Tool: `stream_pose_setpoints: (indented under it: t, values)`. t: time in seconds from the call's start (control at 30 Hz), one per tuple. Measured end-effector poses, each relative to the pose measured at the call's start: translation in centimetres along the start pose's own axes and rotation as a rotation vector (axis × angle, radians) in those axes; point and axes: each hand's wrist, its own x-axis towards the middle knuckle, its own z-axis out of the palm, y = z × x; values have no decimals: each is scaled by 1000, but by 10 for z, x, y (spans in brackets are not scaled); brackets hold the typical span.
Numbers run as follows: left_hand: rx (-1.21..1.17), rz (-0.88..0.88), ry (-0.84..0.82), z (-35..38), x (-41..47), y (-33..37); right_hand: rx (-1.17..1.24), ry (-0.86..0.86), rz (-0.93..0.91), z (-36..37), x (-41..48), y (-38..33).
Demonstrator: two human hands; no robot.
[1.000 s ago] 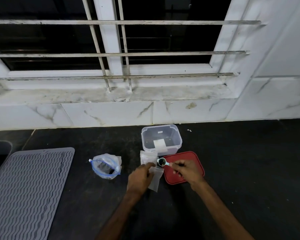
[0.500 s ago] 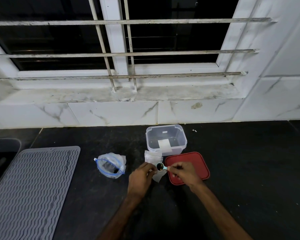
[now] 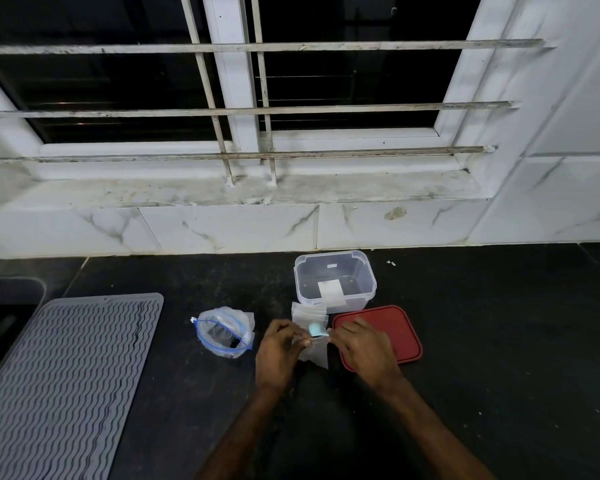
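Red lid (image 3: pixel 397 329) under rt hand (image 3: pixel 365 348)

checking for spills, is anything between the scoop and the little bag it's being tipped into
Nothing visible. The scoop in the right hand sits right at the top of the little bag that the left hand pinches. The red lid lies off to the right, clear of it.

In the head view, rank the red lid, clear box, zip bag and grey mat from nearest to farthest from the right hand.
1. The red lid: at the right hand, partly covered by it.
2. The clear box: just beyond, toward the wall.
3. The zip bag: to the left, past the left hand.
4. The grey mat: far left.
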Motion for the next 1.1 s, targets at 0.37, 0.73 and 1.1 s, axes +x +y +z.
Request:
stream_pose_setpoints:
  t: [0.37, 0.73, 1.1]
  values:
    - [-166, -20, 63, 1, 1, -15, 87, 197, -29, 9, -11, -11]
    - [-93, -38, 31, 1, 3, -13, 1177, -12, 999, 1, -4, 7]
    - [116, -4, -64, 1, 21, -4, 1044, -105, 1193, 8, -20, 49]
